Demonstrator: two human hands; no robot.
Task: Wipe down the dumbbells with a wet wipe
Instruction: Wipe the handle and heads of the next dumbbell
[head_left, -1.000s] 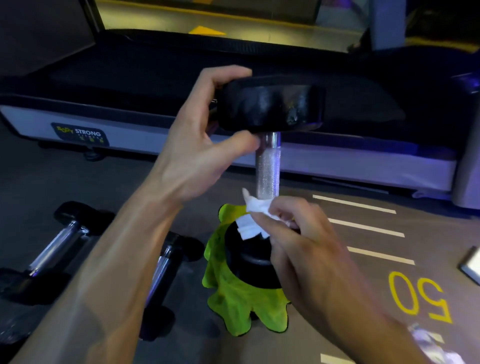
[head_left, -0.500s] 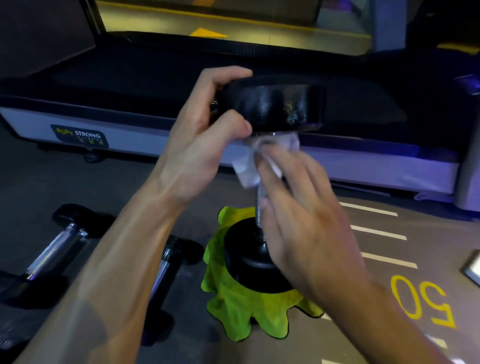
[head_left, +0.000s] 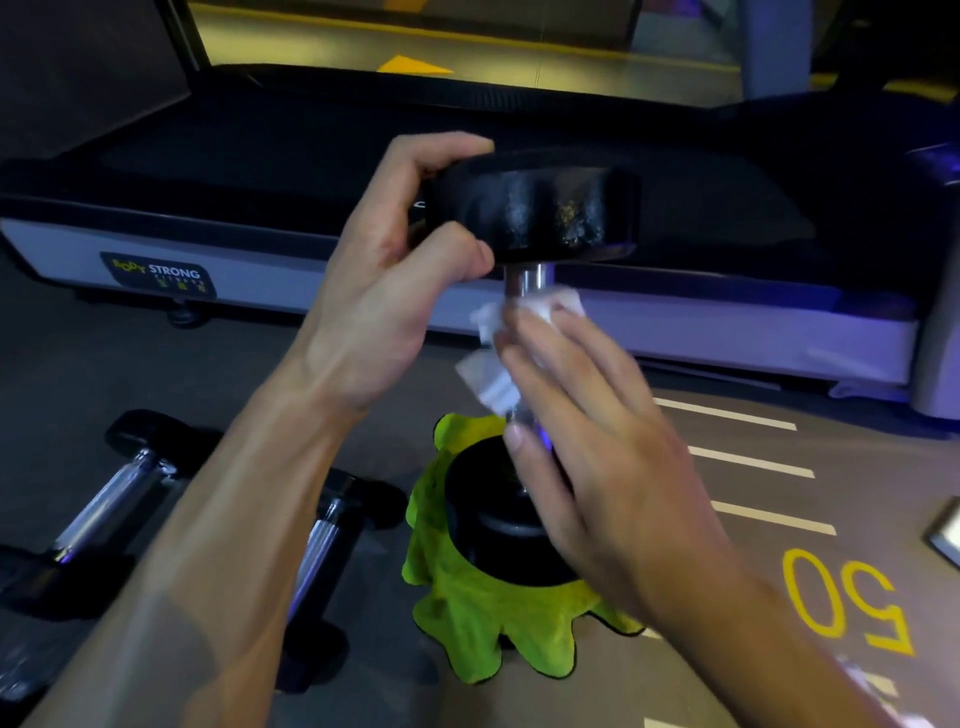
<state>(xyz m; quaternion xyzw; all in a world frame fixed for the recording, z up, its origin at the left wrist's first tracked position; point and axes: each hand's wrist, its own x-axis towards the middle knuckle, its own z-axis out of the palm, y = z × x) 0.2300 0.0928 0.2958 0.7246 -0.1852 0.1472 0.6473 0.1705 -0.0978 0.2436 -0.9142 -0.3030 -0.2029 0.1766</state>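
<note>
Since last frame our right hand (head_left: 597, 441) slides the wet wipe (head_left: 498, 358) down the upright dumbbell (head_left: 535, 208) handle, fingers wrapped (blurred); left hand (head_left: 384, 291) grips top head.

A treadmill (head_left: 675, 332) bearing a "STRONG" label (head_left: 158, 274) is standing behind; yellow "50" (head_left: 847, 603) and white lines (head_left: 748, 457) are marking the floor.

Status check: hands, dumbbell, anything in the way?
Left hand grips upright dumbbell by top head. Right hand wraps wet wipe round handle. No obstruction.
</note>
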